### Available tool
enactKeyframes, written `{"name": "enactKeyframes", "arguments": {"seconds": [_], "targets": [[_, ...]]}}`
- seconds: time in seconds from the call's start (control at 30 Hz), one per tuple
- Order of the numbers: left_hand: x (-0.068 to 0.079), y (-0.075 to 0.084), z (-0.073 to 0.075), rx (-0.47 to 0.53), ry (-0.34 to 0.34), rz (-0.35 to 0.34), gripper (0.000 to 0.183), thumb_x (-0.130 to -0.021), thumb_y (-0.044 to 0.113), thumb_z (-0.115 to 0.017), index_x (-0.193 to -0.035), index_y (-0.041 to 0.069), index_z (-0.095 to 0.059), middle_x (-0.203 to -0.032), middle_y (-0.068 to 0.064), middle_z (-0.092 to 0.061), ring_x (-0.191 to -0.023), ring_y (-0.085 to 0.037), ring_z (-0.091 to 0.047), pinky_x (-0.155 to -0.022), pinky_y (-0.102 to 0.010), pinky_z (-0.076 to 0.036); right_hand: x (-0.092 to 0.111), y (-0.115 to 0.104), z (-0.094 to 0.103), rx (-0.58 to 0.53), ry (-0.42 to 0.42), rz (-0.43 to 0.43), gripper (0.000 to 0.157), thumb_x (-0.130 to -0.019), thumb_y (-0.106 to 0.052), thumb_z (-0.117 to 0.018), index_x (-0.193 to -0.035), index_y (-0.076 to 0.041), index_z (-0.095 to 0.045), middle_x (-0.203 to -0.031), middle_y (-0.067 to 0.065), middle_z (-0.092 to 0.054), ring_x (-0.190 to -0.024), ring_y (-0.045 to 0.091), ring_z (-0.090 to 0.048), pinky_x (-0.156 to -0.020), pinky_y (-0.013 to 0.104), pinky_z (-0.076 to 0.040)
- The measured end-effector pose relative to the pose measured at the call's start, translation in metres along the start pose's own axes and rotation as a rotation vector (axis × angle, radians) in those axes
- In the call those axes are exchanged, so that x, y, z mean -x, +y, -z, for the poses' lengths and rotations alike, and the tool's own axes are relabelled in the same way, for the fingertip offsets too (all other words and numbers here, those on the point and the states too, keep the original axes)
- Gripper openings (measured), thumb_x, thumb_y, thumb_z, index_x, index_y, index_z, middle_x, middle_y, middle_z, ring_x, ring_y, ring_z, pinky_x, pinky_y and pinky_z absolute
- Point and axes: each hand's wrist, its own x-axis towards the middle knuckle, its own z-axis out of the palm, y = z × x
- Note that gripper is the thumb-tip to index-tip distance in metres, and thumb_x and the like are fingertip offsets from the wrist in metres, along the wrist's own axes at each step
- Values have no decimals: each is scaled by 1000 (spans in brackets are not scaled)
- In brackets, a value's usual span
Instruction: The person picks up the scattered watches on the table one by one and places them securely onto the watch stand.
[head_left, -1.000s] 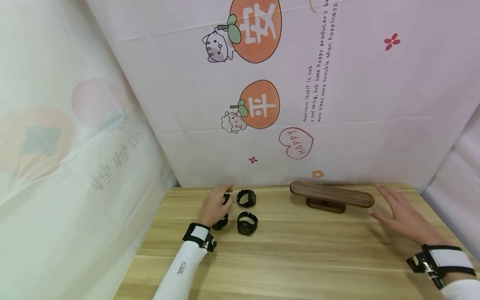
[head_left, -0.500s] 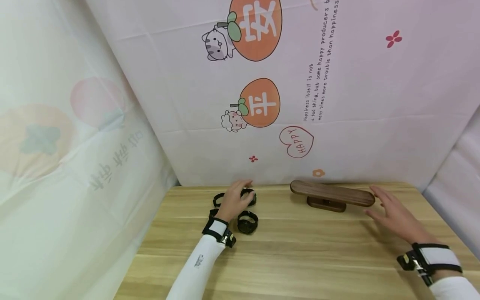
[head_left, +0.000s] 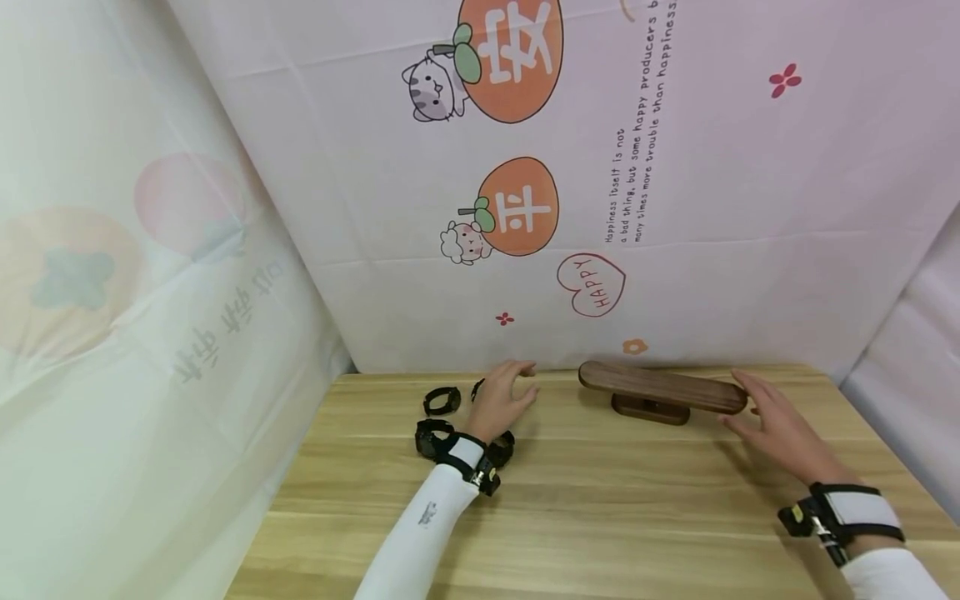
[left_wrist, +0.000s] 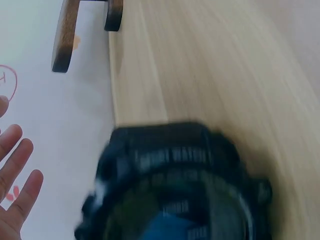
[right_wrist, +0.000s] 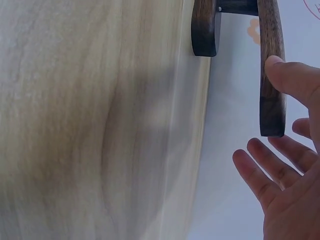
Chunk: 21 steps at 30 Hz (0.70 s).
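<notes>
Resting near the back of the table (head_left: 600,517), the wooden stand (head_left: 662,387) now has the right hand (head_left: 782,433) closer to its right end, fingers loosely parted without gripping; whether the thumb touches is hard to tell. The left hand (head_left: 497,407), relaxed and holding nothing, has shifted right over the black watches (head_left: 428,440) (it and its wristband (head_left: 467,452) partly hide two). None looks lifted, so watches and stand remain apart.

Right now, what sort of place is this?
Probably a makeshift tabletop recording booth, indoors: a wood-grain table enclosed by sheets, the printed backdrop standing behind it, and wrist cameras strapped on the person. The wider room isn't visible.
</notes>
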Motion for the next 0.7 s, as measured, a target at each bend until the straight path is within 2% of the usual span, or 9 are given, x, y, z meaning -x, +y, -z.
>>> {"name": "enactKeyframes", "arguments": {"seconds": [0.17, 0.33, 0.53, 0.7], "targets": [[-4, 6, -11, 37, -16, -1, 44, -93, 31, -65, -134, 19, -55, -113, 3, -64, -107, -9, -56, -91, -28, -51, 1, -1, -3, -6, 11, -17, 86, -87, -26, -72, -151, 2, -23, -141, 37, -34, -106, 50, -46, -80, 68, -42], [-7, 10, -21, 49, 2, -17, 44, -89, 22, -69, -131, 15, -57, -111, 1, -64, -105, -12, -58, -91, -26, -50, 2, -3, -6, -15, 16, -24, 83, -88, -24, -71, -151, 3, -24, -139, 36, -36, -104, 48, -47, -77, 66, -44], [-9, 14, -32, 3, 4, 0, 37, -90, 28, -68, -125, 16, -61, -110, 4, -64, -104, -8, -56, -90, -24, -50, 2, -4, -9, -21, 24, -28, 80, -87, -21, -72, -148, 6, -28, -136, 36, -39, -107, 47, -47, -78, 65, -46], [-15, 18, -47, 9, -9, 22, 34, -90, 30, -67, -121, 15, -63, -113, 3, -63, -105, -8, -56, -90, -22, -49, 3, -1, -7, 1, 8, -67, 79, -90, -26, -69, -149, 5, -26, -135, 38, -39, -101, 51, -50, -75, 65, -46]]}}
